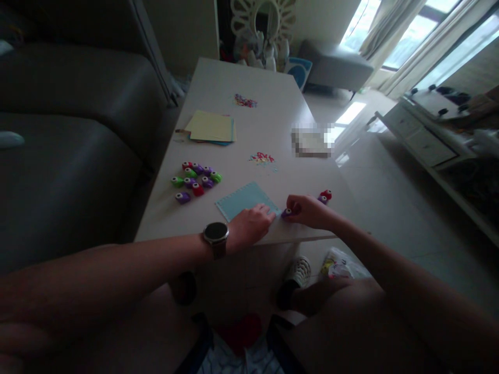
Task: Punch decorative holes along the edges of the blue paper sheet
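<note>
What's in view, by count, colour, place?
Table: one, white, centre.
Sheet: one, light blue, table's near edge.
Held punch: one, purple, sheet's right corner.
Left punches: about ten, purple, green, red, left of sheet.
Right punches: two, red, purple, table's right.
Paper stack: one, yellow top, table's left.
Scrap piles: two, multicoloured, centre, far end.
Pixelated item: one, whitish, table's right.
Sofa: one, dark, left.
Mirror: one, white frame, background.
Ottoman: one, grey, background.
Curtains: several, pale, right.
Cabinet: one, whitish, right.
Bag: one, whitish, floor.
Watch: one, dark, left wrist.
Left hand: one, on sheet.
Right hand: one, gripping punch.
</note>
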A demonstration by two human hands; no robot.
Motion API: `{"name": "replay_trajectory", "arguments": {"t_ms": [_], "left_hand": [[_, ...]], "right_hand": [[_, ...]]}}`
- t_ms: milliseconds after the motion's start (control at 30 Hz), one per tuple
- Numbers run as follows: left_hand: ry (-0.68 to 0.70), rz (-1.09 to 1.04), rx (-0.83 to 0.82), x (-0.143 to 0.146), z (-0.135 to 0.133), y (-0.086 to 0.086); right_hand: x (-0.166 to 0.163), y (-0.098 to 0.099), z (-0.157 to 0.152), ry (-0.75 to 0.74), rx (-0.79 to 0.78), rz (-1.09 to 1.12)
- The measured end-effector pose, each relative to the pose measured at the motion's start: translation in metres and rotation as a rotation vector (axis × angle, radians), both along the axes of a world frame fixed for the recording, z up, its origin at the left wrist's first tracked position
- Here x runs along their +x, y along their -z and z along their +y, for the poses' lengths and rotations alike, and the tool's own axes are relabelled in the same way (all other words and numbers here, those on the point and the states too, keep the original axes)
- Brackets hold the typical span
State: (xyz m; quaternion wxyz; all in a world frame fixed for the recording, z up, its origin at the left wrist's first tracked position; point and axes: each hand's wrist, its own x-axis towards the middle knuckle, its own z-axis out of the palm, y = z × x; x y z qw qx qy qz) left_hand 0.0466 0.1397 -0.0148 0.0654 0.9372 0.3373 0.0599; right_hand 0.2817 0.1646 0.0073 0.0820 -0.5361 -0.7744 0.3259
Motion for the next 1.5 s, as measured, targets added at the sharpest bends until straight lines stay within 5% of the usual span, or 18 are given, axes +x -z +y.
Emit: {"name": "replay_trajectory", "arguments": {"t_ms": [1500], "left_hand": [[0.039, 0.025, -0.049, -0.001, -0.002, -0.010]], "right_hand": [[-0.006, 0.000, 0.002, 0.003, 0.094, -0.102]]}}
